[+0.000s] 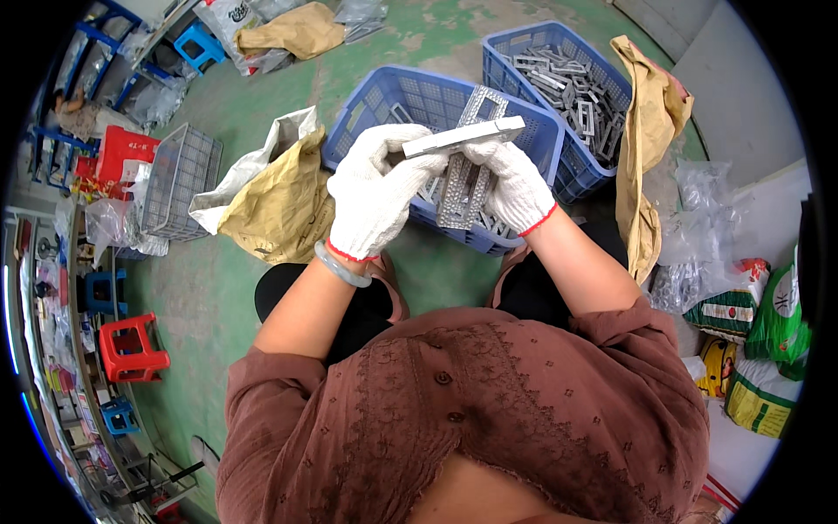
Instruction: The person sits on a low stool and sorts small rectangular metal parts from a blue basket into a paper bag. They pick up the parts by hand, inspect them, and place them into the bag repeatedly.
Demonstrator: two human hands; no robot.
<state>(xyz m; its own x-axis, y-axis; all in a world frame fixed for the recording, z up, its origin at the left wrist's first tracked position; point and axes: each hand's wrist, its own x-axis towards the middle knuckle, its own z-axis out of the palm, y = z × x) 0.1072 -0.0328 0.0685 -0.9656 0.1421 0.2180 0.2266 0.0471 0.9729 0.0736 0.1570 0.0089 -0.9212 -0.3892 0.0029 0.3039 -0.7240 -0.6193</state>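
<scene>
Both my hands wear white knitted gloves with red cuffs. My left hand (374, 189) grips a flat silver-grey metal bar (464, 136) by its left end, thumb and fingers pinched round it. My right hand (517, 185) has its fingertips closed on the right part of the same bar, from below. The bar is held level over a blue plastic basket (356, 105). Beneath the bar, a long slotted metal frame with a dotted surface (457, 208) lies across the basket, partly covered by my hands. More metal pieces show inside the basket.
A second blue basket (504, 39), heaped with metal frames (567, 83), stands at the far right. Brown paper sacks flank the baskets, one left (284, 205) and one right (642, 148). At left are a grey crate (182, 179), a red stool (131, 348) and shelving.
</scene>
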